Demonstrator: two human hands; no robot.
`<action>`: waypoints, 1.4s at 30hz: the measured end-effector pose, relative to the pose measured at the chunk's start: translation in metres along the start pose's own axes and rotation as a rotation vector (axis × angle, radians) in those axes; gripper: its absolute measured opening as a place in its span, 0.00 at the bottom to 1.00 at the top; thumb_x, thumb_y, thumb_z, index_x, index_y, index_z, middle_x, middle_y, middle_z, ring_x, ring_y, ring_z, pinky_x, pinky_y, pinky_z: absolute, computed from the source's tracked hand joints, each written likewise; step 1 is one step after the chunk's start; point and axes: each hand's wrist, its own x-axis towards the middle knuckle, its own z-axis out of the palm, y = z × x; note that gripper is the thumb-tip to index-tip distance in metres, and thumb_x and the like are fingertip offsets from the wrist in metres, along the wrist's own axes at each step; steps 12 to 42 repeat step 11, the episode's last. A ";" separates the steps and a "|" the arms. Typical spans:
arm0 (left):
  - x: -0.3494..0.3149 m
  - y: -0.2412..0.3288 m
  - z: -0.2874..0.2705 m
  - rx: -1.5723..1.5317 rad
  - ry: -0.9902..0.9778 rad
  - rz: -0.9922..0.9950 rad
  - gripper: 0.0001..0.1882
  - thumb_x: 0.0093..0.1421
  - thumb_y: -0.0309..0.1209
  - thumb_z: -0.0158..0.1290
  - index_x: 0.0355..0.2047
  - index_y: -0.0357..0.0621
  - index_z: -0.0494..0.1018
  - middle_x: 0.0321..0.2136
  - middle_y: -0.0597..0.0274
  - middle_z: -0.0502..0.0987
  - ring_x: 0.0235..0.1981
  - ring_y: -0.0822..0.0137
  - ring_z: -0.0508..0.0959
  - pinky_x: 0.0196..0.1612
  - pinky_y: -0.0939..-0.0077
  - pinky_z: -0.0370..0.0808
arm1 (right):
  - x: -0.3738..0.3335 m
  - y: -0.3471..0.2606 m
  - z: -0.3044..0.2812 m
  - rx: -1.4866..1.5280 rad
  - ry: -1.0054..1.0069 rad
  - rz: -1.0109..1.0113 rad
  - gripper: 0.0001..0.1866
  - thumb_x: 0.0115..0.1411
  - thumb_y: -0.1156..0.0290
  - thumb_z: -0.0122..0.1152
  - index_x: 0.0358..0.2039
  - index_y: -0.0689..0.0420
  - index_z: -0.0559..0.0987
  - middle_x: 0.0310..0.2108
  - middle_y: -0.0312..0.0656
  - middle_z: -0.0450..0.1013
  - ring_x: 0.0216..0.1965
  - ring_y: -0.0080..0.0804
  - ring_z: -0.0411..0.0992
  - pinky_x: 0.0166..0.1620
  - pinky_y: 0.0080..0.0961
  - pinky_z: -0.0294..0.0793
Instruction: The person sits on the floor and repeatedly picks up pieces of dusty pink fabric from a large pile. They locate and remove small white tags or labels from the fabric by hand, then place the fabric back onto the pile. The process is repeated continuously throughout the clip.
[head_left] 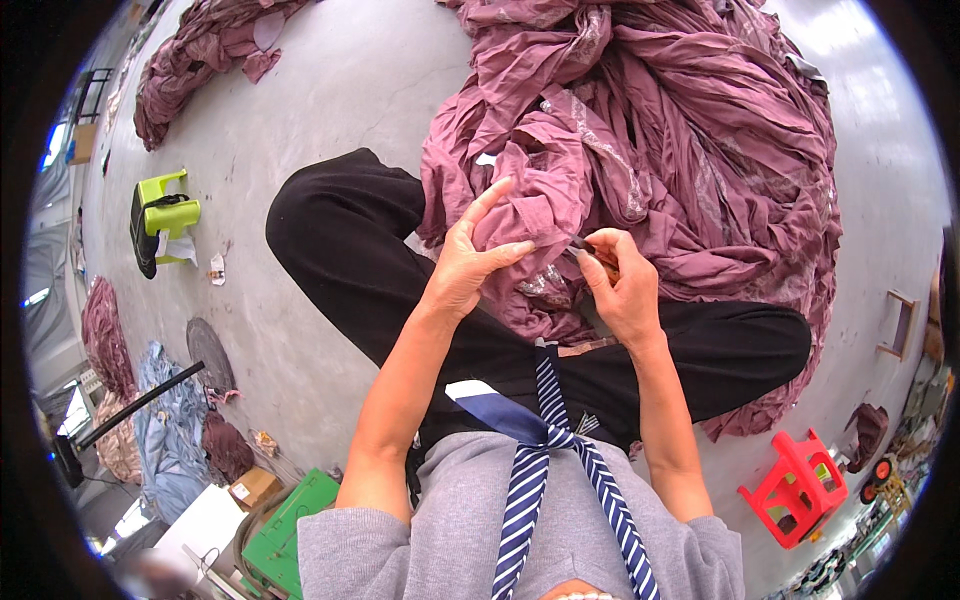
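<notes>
A large heap of mauve fabric [720, 150], creased and bunched, lies in front of me and spills over my black-trousered legs. My left hand [470, 262] has a bunched fold of it between its thumb and outstretched index finger; the other fingers are mostly hidden. Just right of that fold is my right hand [622, 282], fingers curled and thumb pressed in. A small dark tool with a metallic glint [577, 247] pokes from its fingertips toward the cloth; its kind is too hidden to tell. Shiny clear strips [610, 165] run through the heap.
A green stool [168, 205] with a black item on it stands at left, a red stool [795, 490] at lower right. More mauve fabric [195, 65] lies at far left. Blue cloth [165, 430], a cardboard box [255, 488] and a green panel [290, 535] sit lower left.
</notes>
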 end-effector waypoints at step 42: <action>-0.002 0.008 0.006 0.057 -0.029 -0.058 0.42 0.42 0.19 0.63 0.59 0.44 0.58 0.59 0.59 0.58 0.60 0.67 0.57 0.56 0.75 0.64 | 0.012 -0.003 0.010 -0.097 -0.079 -0.097 0.11 0.53 0.68 0.62 0.34 0.59 0.72 0.24 0.45 0.74 0.27 0.37 0.76 0.29 0.24 0.73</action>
